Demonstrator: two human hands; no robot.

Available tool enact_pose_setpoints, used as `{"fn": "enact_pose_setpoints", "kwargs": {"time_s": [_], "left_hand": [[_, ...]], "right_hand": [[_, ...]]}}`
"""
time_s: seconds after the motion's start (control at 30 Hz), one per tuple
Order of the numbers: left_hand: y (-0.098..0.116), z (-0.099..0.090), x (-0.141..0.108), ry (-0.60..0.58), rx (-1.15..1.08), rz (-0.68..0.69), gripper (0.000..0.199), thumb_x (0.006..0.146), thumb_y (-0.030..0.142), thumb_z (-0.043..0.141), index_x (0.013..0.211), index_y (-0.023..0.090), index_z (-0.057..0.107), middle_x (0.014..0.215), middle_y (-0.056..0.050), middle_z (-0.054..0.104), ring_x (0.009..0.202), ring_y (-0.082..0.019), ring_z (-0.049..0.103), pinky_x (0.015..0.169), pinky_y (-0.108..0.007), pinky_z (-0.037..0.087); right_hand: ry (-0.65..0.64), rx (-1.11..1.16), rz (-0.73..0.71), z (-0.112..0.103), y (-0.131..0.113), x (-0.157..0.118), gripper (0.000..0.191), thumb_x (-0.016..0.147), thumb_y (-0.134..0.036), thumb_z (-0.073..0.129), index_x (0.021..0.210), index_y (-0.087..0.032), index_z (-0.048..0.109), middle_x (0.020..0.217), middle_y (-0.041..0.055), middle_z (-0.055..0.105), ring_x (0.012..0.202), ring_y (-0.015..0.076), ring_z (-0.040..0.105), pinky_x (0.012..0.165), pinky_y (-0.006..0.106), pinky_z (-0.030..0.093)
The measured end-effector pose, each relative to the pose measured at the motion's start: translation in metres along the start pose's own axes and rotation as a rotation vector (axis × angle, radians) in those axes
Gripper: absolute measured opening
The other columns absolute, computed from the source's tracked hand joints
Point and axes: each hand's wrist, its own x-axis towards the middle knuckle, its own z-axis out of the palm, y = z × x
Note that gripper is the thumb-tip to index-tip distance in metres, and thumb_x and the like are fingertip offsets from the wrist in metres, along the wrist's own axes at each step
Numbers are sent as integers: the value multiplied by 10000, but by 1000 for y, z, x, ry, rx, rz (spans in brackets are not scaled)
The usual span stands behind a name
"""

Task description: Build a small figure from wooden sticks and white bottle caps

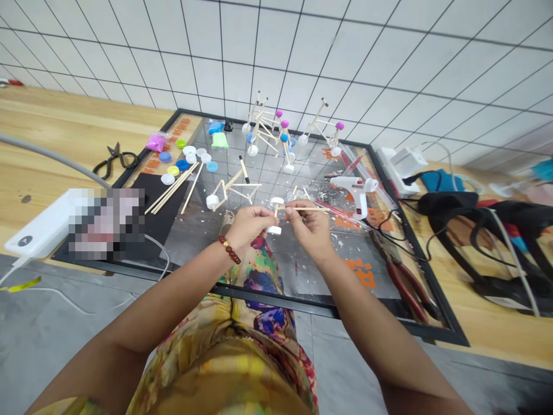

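Observation:
Near the front of the framed glass board, my left hand (249,226) pinches a small piece made of a short stick with white caps (273,230) at its two ends. Close beside it on the right, my right hand (309,227) grips a thin wooden stick (317,209) that points right; its left end meets the piece between my fingertips. Behind my left hand stands a partly built stick frame (231,187) with a white cap and a black-tipped stick. Several finished-looking stick models (263,129) with coloured balls and cap wheels stand at the back.
A white glue gun (356,190) lies right of my hands, with pliers (401,274) in front of it. Loose sticks (173,187), coloured caps (182,165), black scissors (114,160) and a white power bank (41,225) are at left. A black bag and cables lie far right.

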Motion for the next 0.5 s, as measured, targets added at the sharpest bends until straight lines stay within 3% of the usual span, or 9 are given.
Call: {"fn": "enact_pose_setpoints", "kwargs": {"time_s": [0.23, 0.5], "left_hand": [[2, -1, -1, -3, 41, 4, 40, 666, 129, 726, 670, 140, 689, 644, -10, 638, 472, -61, 507, 444, -194, 367], [1, 0, -1, -14, 26, 5, 39, 664, 139, 721, 660, 143, 682, 630, -6, 636, 461, -60, 503, 434, -193, 343]], "right_hand": [[18, 21, -28, 1, 3, -1, 220, 940, -387, 604, 855, -197, 676, 777, 14, 688, 652, 125, 625, 635, 269, 470], [26, -5, -12, 1, 3, -1, 284, 938, -457, 593, 829, -204, 665, 780, 20, 689, 665, 137, 620, 645, 284, 478]]}}
